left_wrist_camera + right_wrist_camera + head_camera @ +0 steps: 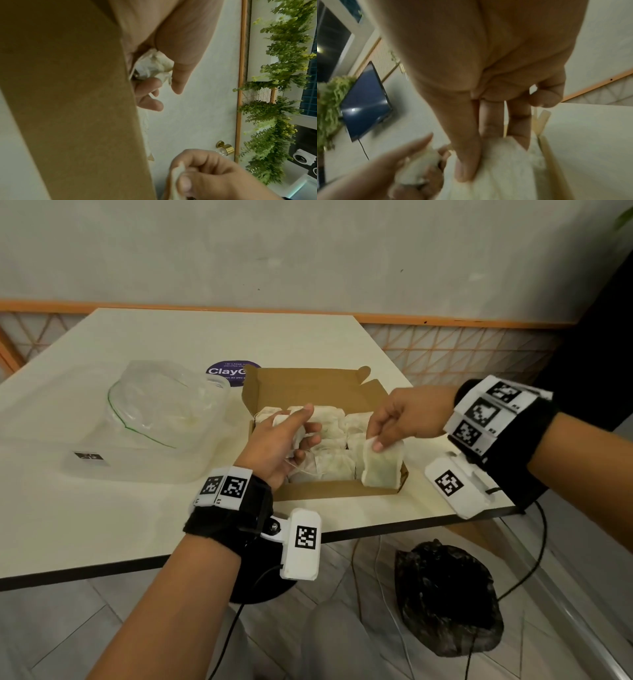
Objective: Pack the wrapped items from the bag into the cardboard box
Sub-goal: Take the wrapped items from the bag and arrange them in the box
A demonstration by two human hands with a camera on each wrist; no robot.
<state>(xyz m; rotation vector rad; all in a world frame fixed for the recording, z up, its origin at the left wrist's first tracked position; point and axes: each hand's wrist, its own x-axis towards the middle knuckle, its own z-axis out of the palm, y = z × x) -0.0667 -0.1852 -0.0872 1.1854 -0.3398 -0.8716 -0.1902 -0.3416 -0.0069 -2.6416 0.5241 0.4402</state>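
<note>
An open cardboard box (329, 494) sits on the table with several white wrapped sachets (334, 465) lying inside. My left hand (291, 436) hovers over the box's left side and curls round a crumpled sachet (152, 66), thumb stretched out. My right hand (383, 433) pinches the top edge of another sachet (382, 467), which stands upright in the box's near right corner; in the right wrist view my thumb and fingers (465, 162) clamp its top edge (496, 169). The clear zip bag (161, 402) lies left of the box.
A clear plastic lid or tray (133, 463) lies under the zip bag. A purple round sticker (229, 371) sits behind the box. The table's front edge (394, 525) runs just below the box. A black bag (445, 594) and cables lie on the floor.
</note>
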